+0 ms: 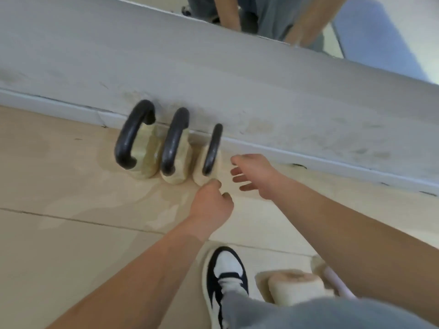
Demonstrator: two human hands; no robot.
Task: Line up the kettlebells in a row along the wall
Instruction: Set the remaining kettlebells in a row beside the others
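Observation:
Three cream kettlebells with black handles stand side by side against the grey wall [237,86]: the left kettlebell [142,150], the middle kettlebell [177,148] and the smaller right kettlebell [210,160]. My left hand [212,203] hovers just in front of the right kettlebell, fingers loosely curled, holding nothing. To the right of that kettlebell is my right hand [255,176], with its fingers spread and nothing in it. Neither hand grips a handle.
A mirror [356,24] above the wall ledge reflects legs and arms. My shoe [225,276] stands on the beige floor [71,222]. A cream weight with a pale pink handle [301,288] lies by my foot at the lower right.

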